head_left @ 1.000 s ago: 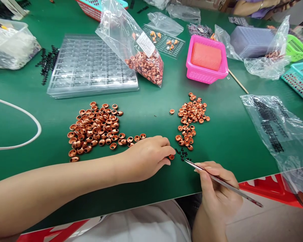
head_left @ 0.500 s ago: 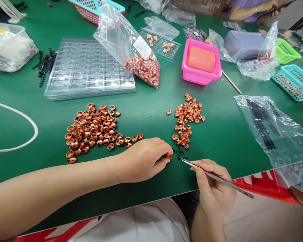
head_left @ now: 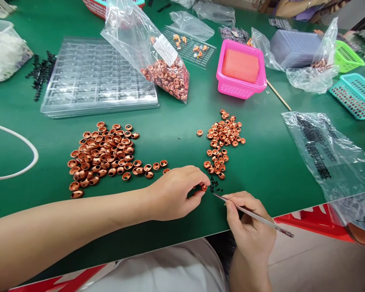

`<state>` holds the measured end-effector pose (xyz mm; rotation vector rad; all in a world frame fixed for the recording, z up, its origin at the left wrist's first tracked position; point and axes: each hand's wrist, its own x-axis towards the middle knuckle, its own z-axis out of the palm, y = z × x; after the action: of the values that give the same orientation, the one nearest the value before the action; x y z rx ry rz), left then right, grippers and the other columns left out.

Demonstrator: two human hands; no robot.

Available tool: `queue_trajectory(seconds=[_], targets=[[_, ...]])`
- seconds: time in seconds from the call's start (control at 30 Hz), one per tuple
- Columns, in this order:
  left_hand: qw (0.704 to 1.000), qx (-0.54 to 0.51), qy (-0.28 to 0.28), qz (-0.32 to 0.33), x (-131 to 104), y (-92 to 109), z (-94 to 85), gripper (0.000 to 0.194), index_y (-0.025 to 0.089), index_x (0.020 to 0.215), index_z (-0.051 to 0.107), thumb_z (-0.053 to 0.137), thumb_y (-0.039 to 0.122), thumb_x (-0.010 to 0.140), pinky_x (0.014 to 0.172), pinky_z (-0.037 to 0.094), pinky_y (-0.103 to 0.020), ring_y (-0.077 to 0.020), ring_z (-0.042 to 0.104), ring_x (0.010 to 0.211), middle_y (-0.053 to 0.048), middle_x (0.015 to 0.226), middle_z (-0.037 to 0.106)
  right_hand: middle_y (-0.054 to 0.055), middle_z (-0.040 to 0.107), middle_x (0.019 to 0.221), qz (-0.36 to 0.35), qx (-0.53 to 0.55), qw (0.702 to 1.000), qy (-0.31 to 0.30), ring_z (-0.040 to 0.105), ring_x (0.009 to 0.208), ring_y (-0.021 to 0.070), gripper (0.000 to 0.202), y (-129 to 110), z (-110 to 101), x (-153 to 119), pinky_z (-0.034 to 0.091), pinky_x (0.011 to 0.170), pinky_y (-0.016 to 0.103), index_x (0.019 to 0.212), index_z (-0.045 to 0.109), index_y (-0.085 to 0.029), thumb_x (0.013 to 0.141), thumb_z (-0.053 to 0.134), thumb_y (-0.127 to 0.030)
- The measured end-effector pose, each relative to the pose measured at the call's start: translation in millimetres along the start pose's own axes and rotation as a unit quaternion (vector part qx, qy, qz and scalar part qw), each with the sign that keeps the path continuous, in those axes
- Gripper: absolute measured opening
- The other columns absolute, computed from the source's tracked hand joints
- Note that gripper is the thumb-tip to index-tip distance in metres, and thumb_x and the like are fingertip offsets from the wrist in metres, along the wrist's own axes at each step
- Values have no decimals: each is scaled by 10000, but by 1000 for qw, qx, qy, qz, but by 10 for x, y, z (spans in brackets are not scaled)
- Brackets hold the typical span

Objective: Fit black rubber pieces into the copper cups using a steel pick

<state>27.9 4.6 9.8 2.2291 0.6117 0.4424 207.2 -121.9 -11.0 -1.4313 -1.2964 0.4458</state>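
Observation:
Between thumb and forefinger, my left hand pinches a small copper-coloured cup just above the table. My right hand holds metal tweezers, their tip pointing left, a little right of that cup. Small black pieces lie scattered beside the cup and just above the tweezer tip. Whether the tip grips anything is too small to tell. One pile of copper cups lies beyond the black pieces. A larger pile of copper cups spreads beyond my left forearm.
Clear trays sit at the back left, a bag of copper cups leaning over them. A pink basket holds a red-orange block. At right lies a bag with black parts. Another person's arm shows at the top right.
The tweezers and my right hand have moved left, nearer the cup in my left hand. My left hand keeps its pinch. The view has shifted slightly.

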Motion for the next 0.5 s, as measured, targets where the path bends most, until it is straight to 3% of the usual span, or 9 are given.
queue_trajectory(seconds=[0.17,0.5], targets=[[1000,-10,13,7,2,-33,10,139,168,971,615,519,144,874,669,442,-259,-147,568,759,-20,849,634,11,707,874,12,-22,1000,-7,689,803,169,217,-7,20,0,566,675,314,934,620,-225,808,653,-52],[1000,-25,9,7,0,-60,6,127,177,969,613,522,152,883,690,448,-262,-153,580,776,-25,867,649,10,707,864,9,-43,998,43,692,799,169,186,-24,61,-1,568,673,317,914,633,-226,819,655,-67]])
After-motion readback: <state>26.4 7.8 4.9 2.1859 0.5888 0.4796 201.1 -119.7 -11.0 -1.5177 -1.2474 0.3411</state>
